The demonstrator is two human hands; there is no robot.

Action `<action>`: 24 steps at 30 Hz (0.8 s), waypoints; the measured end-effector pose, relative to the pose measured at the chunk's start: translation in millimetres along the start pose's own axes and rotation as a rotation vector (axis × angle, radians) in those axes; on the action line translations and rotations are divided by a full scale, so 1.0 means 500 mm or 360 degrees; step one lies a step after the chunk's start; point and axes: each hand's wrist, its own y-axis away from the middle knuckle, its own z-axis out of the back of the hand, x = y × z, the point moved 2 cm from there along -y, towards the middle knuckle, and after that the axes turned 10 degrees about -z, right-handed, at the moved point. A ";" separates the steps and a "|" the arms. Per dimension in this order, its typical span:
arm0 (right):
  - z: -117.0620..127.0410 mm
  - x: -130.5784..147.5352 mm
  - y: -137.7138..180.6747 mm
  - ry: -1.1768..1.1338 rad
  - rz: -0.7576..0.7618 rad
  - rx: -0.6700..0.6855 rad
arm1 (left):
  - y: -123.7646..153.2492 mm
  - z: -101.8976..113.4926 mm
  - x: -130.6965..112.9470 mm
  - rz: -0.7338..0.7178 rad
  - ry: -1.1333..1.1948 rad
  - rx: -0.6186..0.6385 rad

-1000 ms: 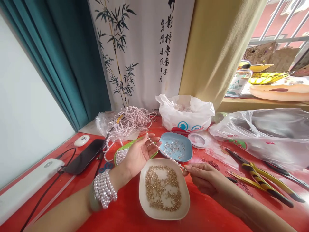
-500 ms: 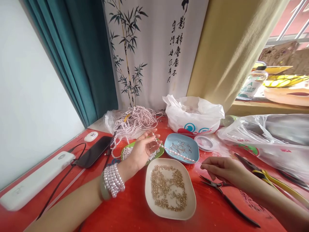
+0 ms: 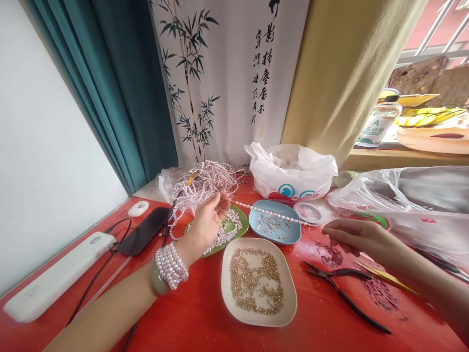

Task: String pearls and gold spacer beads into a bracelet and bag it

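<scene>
A strand of small pearly beads [image 3: 271,213] is stretched almost straight between my two hands. My left hand [image 3: 210,222], wearing several coils of pinkish pearl beads [image 3: 170,266] at the wrist, pinches its left end. My right hand [image 3: 353,234] is closed at the other end, where only thin thread seems to run to the fingertips. Under the strand lies a blue dish [image 3: 252,230] of small metal pins. A green dish [image 3: 240,239] of pearl beads is partly behind my left hand. Nearer stands a cream dish [image 3: 227,293] of gold-coloured beads.
Black-handled pliers [image 3: 339,286] and tweezers [image 3: 388,276] lie near my right forearm. Heaped pearl strands [image 3: 208,181] and a white plastic bag [image 3: 293,176] stand at the back. On the left are a phone [image 3: 144,230] and a white power bank [image 3: 60,276].
The bead strand is straighter and higher, no longer looped at my left hand. My right hand has moved up and right, and my left hand slightly left. The view has shifted a little.
</scene>
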 end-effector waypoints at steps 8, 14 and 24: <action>0.015 0.083 0.078 0.0255 0.0238 -0.0674 | 0.030 -0.033 -0.014 0.0180 0.0015 0.0106; -0.084 0.185 0.130 0.0633 0.1066 -0.0460 | 0.099 -0.074 -0.020 0.0383 -0.0570 0.0755; -0.135 0.252 0.107 0.0895 0.1062 -0.0364 | 0.130 -0.092 -0.029 0.0396 -0.0729 0.1068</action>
